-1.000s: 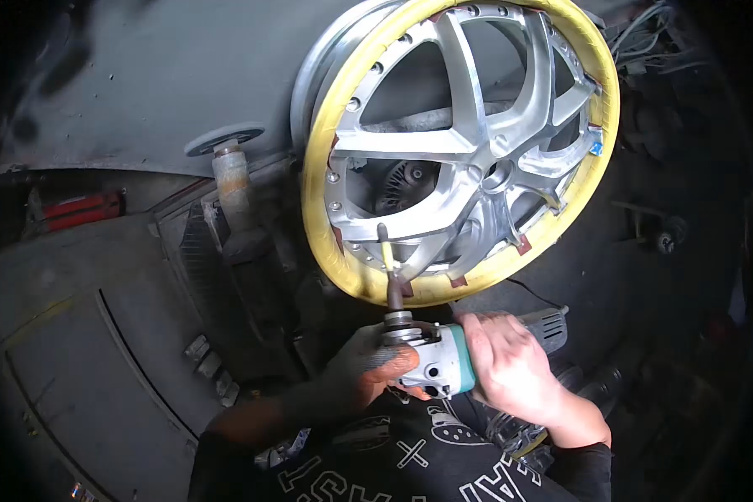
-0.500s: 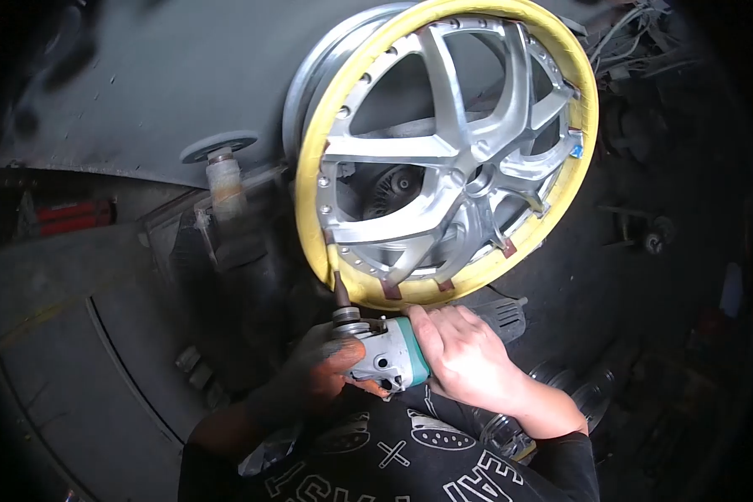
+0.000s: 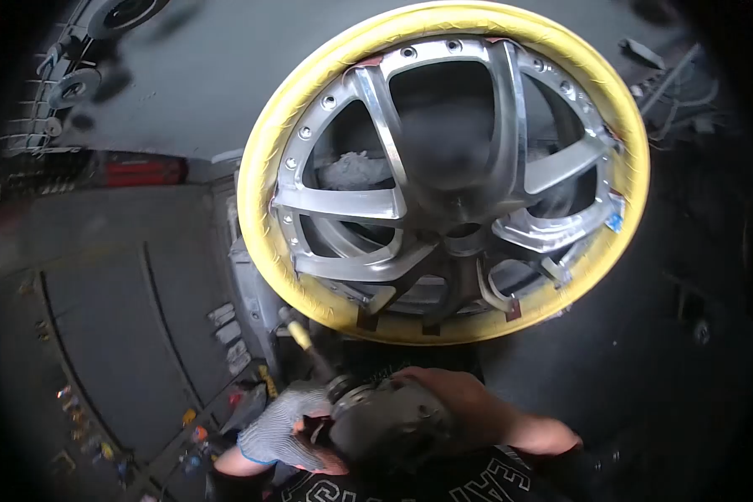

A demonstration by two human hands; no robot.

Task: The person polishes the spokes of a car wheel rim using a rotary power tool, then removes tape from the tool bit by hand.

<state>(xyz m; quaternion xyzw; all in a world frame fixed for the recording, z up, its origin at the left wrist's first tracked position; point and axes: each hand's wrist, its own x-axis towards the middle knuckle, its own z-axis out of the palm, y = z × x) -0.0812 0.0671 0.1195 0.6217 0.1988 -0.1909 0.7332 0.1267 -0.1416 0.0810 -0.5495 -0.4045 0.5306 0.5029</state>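
Note:
An angle grinder (image 3: 393, 427) with a long thin shaft and yellow tip (image 3: 299, 336) is held low in front of my chest. My left hand (image 3: 286, 428), in a grey and orange work glove, grips it near its head. My bare right hand (image 3: 456, 400) is wrapped over the body, with its fingertips partly in shadow. Beyond the tool stands a silver alloy wheel (image 3: 351, 205), its rim covered in yellow tape (image 3: 263, 151). The tip points up and left, just outside the lower left of the rim and apart from the spokes. Dark red patches sit at several spoke ends.
A piece of blue tape (image 3: 615, 219) clings to the rim's right side. To the left are a red object (image 3: 142, 170) and round discs (image 3: 77, 87) on a wire rack. Small coloured items (image 3: 194, 435) lie at lower left.
The grinder's tip has come away from a spoke end at the lower left of the rim. My view has shifted, and the wheel now faces me more squarely. Both hands still hold the grinder.

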